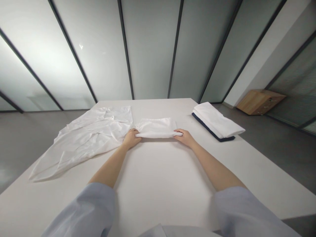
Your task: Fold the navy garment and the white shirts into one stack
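Through the head camera I see the folded white cloth (156, 127) at the centre of the frame, on the pale worktop (160, 177). With the left hand (132, 138) I have the fingers closed on its near left corner; with the right hand (184, 137) the fingers pinch its near right corner. A wrinkled white sheet (93, 133) is spread left of centre, close beside the left hand. Right of centre, a white folded fabric (217, 120) lies over a dark folded fabric (225, 139).
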`<move>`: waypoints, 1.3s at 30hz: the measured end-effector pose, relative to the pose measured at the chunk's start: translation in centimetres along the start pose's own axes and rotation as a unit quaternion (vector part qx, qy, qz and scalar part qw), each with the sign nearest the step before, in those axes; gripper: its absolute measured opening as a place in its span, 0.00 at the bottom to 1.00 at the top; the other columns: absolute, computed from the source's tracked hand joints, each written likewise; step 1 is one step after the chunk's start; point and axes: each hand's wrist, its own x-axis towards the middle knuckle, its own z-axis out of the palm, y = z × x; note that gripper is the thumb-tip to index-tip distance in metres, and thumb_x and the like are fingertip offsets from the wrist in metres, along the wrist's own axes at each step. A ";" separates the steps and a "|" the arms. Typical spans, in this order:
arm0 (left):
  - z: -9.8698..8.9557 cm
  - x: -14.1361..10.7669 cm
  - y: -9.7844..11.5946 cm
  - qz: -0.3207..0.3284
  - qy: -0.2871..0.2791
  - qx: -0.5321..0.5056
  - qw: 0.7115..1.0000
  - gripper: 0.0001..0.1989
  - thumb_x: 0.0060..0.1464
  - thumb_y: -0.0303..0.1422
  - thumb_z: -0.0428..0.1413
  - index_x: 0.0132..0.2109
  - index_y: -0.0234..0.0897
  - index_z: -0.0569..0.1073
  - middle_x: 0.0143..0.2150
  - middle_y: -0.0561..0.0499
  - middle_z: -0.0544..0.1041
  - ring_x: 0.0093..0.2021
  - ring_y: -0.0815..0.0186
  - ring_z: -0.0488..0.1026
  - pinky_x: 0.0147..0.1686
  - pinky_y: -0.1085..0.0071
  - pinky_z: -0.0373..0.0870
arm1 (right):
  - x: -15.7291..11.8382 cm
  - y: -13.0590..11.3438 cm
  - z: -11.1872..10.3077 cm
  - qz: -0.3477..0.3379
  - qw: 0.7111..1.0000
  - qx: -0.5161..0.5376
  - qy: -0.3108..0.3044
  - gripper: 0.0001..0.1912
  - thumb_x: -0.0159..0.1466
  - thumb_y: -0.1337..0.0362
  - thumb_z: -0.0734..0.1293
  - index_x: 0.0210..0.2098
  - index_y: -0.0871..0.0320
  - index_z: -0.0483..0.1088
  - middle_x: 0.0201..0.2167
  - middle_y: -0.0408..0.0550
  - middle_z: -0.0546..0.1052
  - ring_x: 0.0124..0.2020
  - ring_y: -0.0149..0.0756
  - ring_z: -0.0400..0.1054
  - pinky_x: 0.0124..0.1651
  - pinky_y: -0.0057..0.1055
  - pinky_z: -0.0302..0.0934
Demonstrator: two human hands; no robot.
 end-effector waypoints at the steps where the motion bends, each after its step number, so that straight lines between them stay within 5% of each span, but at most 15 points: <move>1: 0.0 0.0 -0.2 -0.008 0.015 -0.047 0.999 0.16 0.45 0.34 0.56 0.42 0.37 0.78 0.48 0.44 0.75 0.53 0.54 0.69 0.56 0.63 0.62 | -0.1 0.0 -0.1 0.009 1.000 0.025 0.000 0.14 0.54 0.59 0.69 0.38 0.58 0.75 0.35 0.49 0.78 0.38 0.43 0.71 0.45 0.37 0.64; 5: 0.1 0.0 -0.6 -0.048 0.016 -0.184 0.982 0.21 0.45 0.40 0.59 0.47 0.36 0.76 0.48 0.45 0.77 0.53 0.53 0.70 0.55 0.61 0.62 | -0.5 0.3 0.0 -0.009 0.996 0.087 0.011 0.14 0.51 0.58 0.71 0.37 0.55 0.75 0.43 0.48 0.78 0.48 0.43 0.70 0.54 0.38 0.60; 10: 0.0 0.0 -1.0 -0.059 -0.014 -0.198 0.978 0.20 0.46 0.44 0.58 0.42 0.34 0.76 0.36 0.48 0.78 0.41 0.56 0.74 0.43 0.64 0.69 | -0.6 1.2 0.4 -0.008 0.998 0.058 -0.037 0.26 0.48 0.63 0.73 0.48 0.52 0.73 0.53 0.47 0.74 0.54 0.42 0.67 0.61 0.41 0.54; 16: 0.1 -0.2 -1.2 0.043 -0.018 -0.124 0.991 0.27 0.42 0.37 0.61 0.52 0.36 0.74 0.54 0.43 0.74 0.54 0.52 0.69 0.57 0.59 0.63 | -0.1 1.5 0.7 -0.035 0.999 0.030 -0.003 0.13 0.51 0.63 0.71 0.38 0.53 0.77 0.44 0.48 0.79 0.48 0.43 0.71 0.57 0.41 0.60; 21: 0.3 0.0 -1.2 0.096 0.007 -0.048 0.994 0.24 0.43 0.31 0.56 0.51 0.38 0.75 0.62 0.46 0.67 0.63 0.52 0.61 0.63 0.58 0.55 | 0.1 1.3 0.3 -0.100 0.994 0.020 0.030 0.14 0.51 0.62 0.70 0.38 0.54 0.77 0.45 0.48 0.78 0.54 0.45 0.68 0.60 0.42 0.57; 28: 1.1 0.2 -1.4 -0.027 0.001 -0.156 0.987 0.20 0.50 0.39 0.52 0.47 0.34 0.75 0.46 0.45 0.79 0.48 0.54 0.74 0.50 0.61 0.68 | -0.5 0.0 0.3 -0.020 0.999 0.030 0.003 0.13 0.56 0.56 0.67 0.38 0.57 0.75 0.36 0.47 0.80 0.40 0.43 0.74 0.46 0.37 0.67; 33: 0.8 0.4 -1.4 -0.104 0.018 -0.186 0.977 0.22 0.51 0.46 0.52 0.42 0.31 0.76 0.39 0.44 0.80 0.47 0.51 0.74 0.47 0.62 0.69 | -0.2 -0.2 0.7 0.028 0.998 0.035 0.035 0.19 0.58 0.53 0.66 0.44 0.58 0.73 0.42 0.52 0.79 0.46 0.46 0.72 0.49 0.39 0.65; 39: 0.8 0.8 -1.0 -0.119 0.058 -0.151 0.980 0.23 0.56 0.48 0.48 0.41 0.33 0.75 0.39 0.42 0.79 0.45 0.52 0.74 0.45 0.62 0.67 | 0.2 0.2 1.2 0.059 0.996 0.043 0.056 0.21 0.62 0.53 0.62 0.50 0.59 0.68 0.46 0.52 0.77 0.47 0.43 0.71 0.51 0.39 0.63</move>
